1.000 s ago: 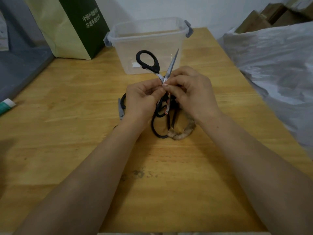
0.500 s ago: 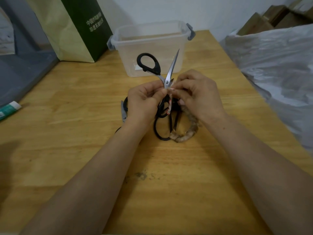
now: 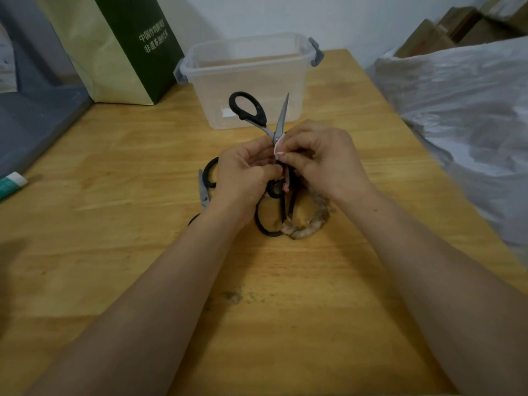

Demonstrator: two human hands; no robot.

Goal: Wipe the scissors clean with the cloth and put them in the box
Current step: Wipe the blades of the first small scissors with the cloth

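A pair of black-handled scissors (image 3: 258, 115) stands opened wide above the table, one handle loop and one blade tip pointing up. My left hand (image 3: 243, 175) grips the scissors near the pivot. My right hand (image 3: 323, 161) pinches a small pale cloth (image 3: 279, 142) against the blade by the pivot. The clear plastic box (image 3: 248, 67) with grey latches sits open just behind. More black scissors (image 3: 271, 221) lie on the table under my hands, and another pair (image 3: 204, 190) lies to the left.
A twisted beige rag (image 3: 308, 227) lies beside the scissors on the wooden table (image 3: 114, 224). A green and tan paper bag (image 3: 120, 47) stands at the back left. A tube (image 3: 11, 182) lies at the left edge. Crinkled plastic sheeting (image 3: 463, 110) borders the right.
My right hand's fingers have slid the cloth down the blade toward the pivot, baring more of the blade. The scissors stay held in about the same place.
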